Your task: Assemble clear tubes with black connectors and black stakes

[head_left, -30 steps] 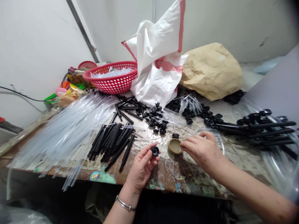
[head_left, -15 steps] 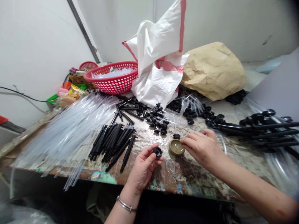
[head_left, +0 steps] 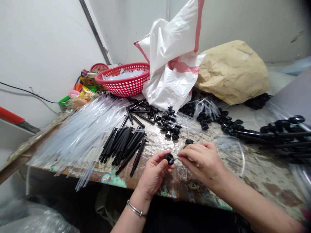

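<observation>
The left hand (head_left: 155,171) is holding 1 black cap (head_left: 169,159) above the tabletop (head_left: 257,176), its grip being closed around the rim. The grip of the right hand (head_left: 203,164) is pinching a small pale piece (head_left: 175,158) just beside the cap; I cannot tell if they are touching. In my judgement, this cap is still needing work, while another black part (head_left: 189,141) and many black fittings (head_left: 169,123) are lying loose beyond.

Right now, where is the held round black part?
Head view, lower middle: the left hand pinches the round black part, just left of the right hand.
</observation>
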Tool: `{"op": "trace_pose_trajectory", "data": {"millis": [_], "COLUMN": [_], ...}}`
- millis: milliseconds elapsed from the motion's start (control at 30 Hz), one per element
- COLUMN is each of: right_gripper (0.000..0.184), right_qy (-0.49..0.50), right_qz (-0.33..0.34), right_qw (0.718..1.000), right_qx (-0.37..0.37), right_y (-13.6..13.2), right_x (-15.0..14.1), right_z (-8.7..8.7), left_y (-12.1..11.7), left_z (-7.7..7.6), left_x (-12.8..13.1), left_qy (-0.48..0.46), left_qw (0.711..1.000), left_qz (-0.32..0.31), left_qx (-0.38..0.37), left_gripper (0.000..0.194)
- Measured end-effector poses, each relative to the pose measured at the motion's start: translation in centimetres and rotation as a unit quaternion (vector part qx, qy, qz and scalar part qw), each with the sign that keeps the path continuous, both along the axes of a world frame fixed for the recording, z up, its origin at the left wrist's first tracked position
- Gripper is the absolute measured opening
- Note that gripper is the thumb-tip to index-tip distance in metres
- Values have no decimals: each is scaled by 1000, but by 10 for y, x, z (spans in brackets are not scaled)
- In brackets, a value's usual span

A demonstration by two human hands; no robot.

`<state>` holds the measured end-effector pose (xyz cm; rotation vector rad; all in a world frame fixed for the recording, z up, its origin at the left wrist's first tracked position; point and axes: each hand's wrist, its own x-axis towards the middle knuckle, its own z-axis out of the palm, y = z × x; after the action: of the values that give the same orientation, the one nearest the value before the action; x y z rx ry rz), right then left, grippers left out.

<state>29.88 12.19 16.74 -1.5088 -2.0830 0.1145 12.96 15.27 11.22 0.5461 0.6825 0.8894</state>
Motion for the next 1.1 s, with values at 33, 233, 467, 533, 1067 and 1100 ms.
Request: {"op": "trace_pose_trajectory", "data": {"millis": [33,233,467,533,1067,1100], "right_gripper": [13,22,26,26,22,21], "right_qy": [-5,-23,-47,-46,72,89], "right_qz": [1,9,21,25,63,59], "right_qw": [1000,999,997,997,995,994], "right_qx": [7,35,59,62,-35,-39], "right_y": [0,-2,-1,0,11,17], "right_x": [0,-5,-9,-11,-9,-5], "right_z": [-1,6,11,9,-8,-5], "left_y": [0,0,0,0,0,0], "left_z": [0,-2,-4,-4,-2,-1], "left_x": [0,-1,-1,-1,-1,0], "left_qy": [-1,0,9,9,-3,-11], "left_qw": [1000,1000,1000,1000,1000,1000], "left_qz": [-1,-5,-16,-21,18,20], "left_qx": [1,4,1,1,1,6], "left_gripper": [34,34,33,34,37,39]}}
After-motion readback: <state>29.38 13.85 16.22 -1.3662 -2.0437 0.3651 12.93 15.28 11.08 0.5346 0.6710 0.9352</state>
